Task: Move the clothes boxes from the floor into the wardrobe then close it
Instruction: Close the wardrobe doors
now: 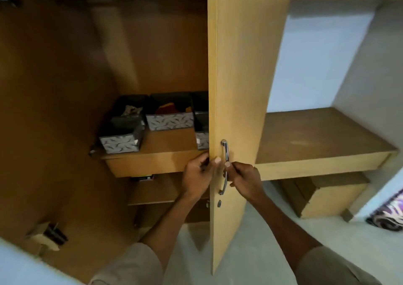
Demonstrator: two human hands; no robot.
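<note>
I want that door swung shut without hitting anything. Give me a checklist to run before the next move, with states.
1. Boxes on the shelf: left box and middle box sit on it: ok.
2. Third box behind the door: partly hidden, clearance cannot tell.
3. Right hand grips the handle: ok.
4. Left hand wraps the door edge: pinch risk, not ok.
5. More boxes left on the floor: cannot tell.
</note>
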